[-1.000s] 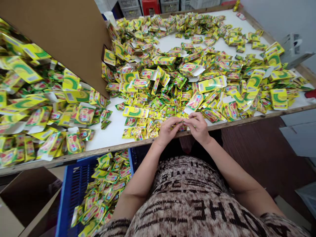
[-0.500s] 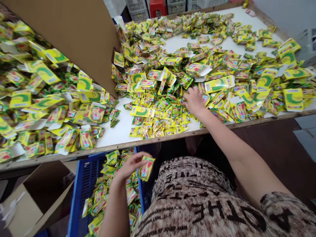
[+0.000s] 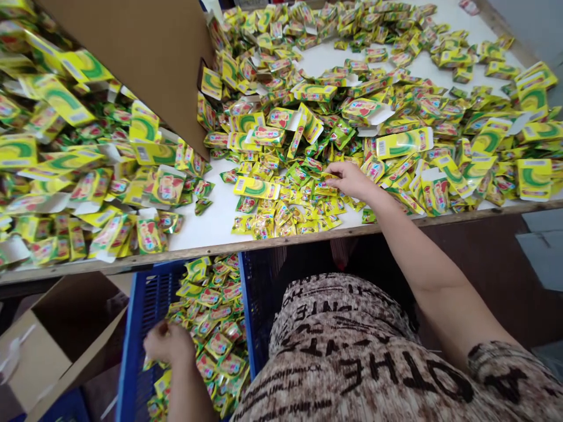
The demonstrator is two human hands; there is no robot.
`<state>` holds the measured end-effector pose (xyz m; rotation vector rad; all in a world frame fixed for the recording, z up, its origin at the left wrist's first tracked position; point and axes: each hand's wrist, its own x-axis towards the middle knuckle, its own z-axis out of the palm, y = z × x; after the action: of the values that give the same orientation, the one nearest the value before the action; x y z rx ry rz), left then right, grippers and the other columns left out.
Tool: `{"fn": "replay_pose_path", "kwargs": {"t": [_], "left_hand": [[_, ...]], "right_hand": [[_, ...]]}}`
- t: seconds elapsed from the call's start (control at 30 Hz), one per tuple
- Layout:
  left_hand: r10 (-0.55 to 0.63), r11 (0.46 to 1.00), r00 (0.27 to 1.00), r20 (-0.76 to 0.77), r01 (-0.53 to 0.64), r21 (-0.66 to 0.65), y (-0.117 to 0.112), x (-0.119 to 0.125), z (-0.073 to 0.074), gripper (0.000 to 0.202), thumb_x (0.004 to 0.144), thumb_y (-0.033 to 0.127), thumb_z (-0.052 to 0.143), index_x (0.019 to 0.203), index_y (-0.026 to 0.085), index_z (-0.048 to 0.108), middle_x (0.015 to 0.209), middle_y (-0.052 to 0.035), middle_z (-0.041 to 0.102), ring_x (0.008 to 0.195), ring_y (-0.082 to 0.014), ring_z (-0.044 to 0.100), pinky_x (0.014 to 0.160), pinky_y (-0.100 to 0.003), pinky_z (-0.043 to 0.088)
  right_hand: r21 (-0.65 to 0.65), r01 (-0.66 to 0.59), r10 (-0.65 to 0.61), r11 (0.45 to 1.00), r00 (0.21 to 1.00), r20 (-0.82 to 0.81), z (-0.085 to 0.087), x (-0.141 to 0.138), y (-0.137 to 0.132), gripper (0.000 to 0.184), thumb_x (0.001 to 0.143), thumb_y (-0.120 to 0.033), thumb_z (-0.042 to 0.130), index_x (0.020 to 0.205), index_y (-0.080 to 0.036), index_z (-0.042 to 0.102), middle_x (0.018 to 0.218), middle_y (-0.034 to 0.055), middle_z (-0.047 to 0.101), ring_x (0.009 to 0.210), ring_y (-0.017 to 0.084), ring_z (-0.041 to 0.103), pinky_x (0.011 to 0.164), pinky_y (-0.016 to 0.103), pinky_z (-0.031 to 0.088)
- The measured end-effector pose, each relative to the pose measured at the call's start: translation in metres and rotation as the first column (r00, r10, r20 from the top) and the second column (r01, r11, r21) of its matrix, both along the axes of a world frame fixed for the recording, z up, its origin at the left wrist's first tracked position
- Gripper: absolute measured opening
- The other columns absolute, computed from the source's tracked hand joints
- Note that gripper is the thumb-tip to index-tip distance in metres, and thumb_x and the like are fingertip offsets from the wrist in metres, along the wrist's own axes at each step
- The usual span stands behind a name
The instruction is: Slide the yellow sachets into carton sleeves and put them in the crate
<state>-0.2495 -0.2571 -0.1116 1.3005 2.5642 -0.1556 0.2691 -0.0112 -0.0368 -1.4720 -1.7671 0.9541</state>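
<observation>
My right hand reaches over the white table, its fingertips pinched on a small yellow-green sachet in the loose pile of sachets near the front edge. My left hand is down inside the blue crate at my left knee. Its fingers are curled, resting among the folded yellow-green packets that fill the crate. Whether anything is in that hand is hidden. A flat yellow carton lies just left of the sachet pile.
Yellow-green cartons and sachets cover most of the table, heaped high at the left and spread across the back right. A brown cardboard sheet leans over the table's left half. An open cardboard box sits on the floor beside the crate.
My hands parted from the table edge. The left carried a folded packet down into the blue crate and sank among its contents. The right reached into the pile, then drew back a little onto the sachets.
</observation>
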Motion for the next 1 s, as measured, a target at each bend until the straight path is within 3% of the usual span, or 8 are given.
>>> {"fn": "replay_pose_path", "kwargs": {"t": [0.03,0.1,0.2,0.3,0.43,0.7,0.8,1.0], "left_hand": [[0.090,0.964,0.995,-0.048,-0.075,0.255,0.022,0.004,0.007,0.031,0.081,0.042,0.033,0.077,0.032,0.062,0.057,-0.0008,0.057,0.096,-0.0379,0.067,0.090,-0.063,0.048],[0.087,0.719,0.996,-0.035,-0.039,0.694,0.073,0.022,0.024,0.024,0.084,0.046,0.046,0.095,0.035,0.064,0.088,0.0038,0.070,0.101,-0.0292,0.066,0.093,-0.051,0.052],[-0.310,0.522,0.950,0.037,0.137,0.842,0.153,0.071,0.046,0.019,0.085,0.042,0.058,0.099,0.031,0.066,0.098,0.0032,0.069,0.094,-0.0201,0.064,0.087,-0.039,0.055],[-0.480,0.571,0.842,0.248,0.085,0.817,0.216,0.128,0.054,0.042,0.081,0.040,0.067,0.118,0.022,0.059,0.105,-0.0043,0.065,0.086,-0.0168,0.061,0.073,-0.031,0.053],[-0.361,0.726,0.798,0.482,-0.083,0.682,0.263,0.177,0.040,0.061,0.073,0.043,0.076,0.121,0.014,0.054,0.085,-0.0030,0.062,0.072,-0.0153,0.057,0.069,-0.030,0.049],[-0.456,0.675,0.351,0.818,-0.463,0.575,0.254,0.197,0.052,0.053,0.062,0.036,0.078,0.107,0.017,0.060,0.094,-0.0036,0.067,0.074,-0.0137,0.063,0.062,-0.024,0.049],[-0.490,0.761,0.256,0.833,-0.341,0.552,0.238,0.197,0.066,0.061,0.063,0.039,0.078,0.117,0.020,0.058,0.093,-0.0033,0.066,0.074,-0.0162,0.063,0.060,-0.026,0.050],[-0.702,0.668,0.577,0.417,0.330,0.667,0.217,0.193,0.090,0.033,0.068,0.022,0.070,0.100,0.021,0.062,0.093,-0.0025,0.060,0.082,-0.0180,0.058,0.070,-0.030,0.050]], "right_hand": [[0.009,-0.009,0.008,1.000,0.999,0.033,-0.002,-0.005,0.003,0.012,0.068,-0.024,0.069,0.076,-0.016,0.064,0.068,-0.0027,0.055,0.068,0.013,0.048,0.066,0.028,0.037],[0.013,-0.012,0.011,1.000,0.996,0.087,-0.007,-0.014,0.008,0.013,0.066,-0.022,0.071,0.076,-0.016,0.065,0.069,-0.0023,0.057,0.068,0.014,0.049,0.066,0.027,0.037],[0.031,0.022,-0.026,0.999,0.990,0.140,-0.013,-0.022,0.009,0.013,0.065,-0.020,0.072,0.073,-0.017,0.063,0.069,-0.0016,0.058,0.069,0.015,0.051,0.066,0.028,0.037],[0.063,0.085,-0.091,0.994,0.989,0.115,-0.017,-0.017,0.003,0.015,0.067,-0.022,0.071,0.078,-0.018,0.061,0.069,-0.0026,0.055,0.067,0.014,0.048,0.065,0.028,0.037],[0.089,0.153,-0.153,0.984,0.988,-0.010,-0.022,-0.009,-0.012,0.040,0.072,-0.021,0.067,0.111,-0.020,0.058,0.087,-0.0002,0.061,0.071,0.015,0.051,0.066,0.028,0.042],[0.219,0.108,-0.202,0.970,0.860,0.469,-0.015,-0.039,-0.037,0.031,0.087,-0.015,0.057,0.118,-0.015,0.062,0.111,0.0152,0.059,0.107,0.031,0.052,0.089,0.044,0.046],[0.226,0.076,-0.198,0.971,0.785,0.587,-0.005,-0.048,-0.039,0.029,0.090,-0.021,0.060,0.118,-0.012,0.062,0.114,0.0188,0.057,0.111,0.035,0.048,0.089,0.047,0.045],[0.229,0.074,-0.202,0.971,0.764,0.613,0.000,-0.050,-0.039,0.021,0.087,-0.023,0.066,0.105,-0.012,0.063,0.112,0.0188,0.059,0.109,0.035,0.047,0.089,0.048,0.042]]}}
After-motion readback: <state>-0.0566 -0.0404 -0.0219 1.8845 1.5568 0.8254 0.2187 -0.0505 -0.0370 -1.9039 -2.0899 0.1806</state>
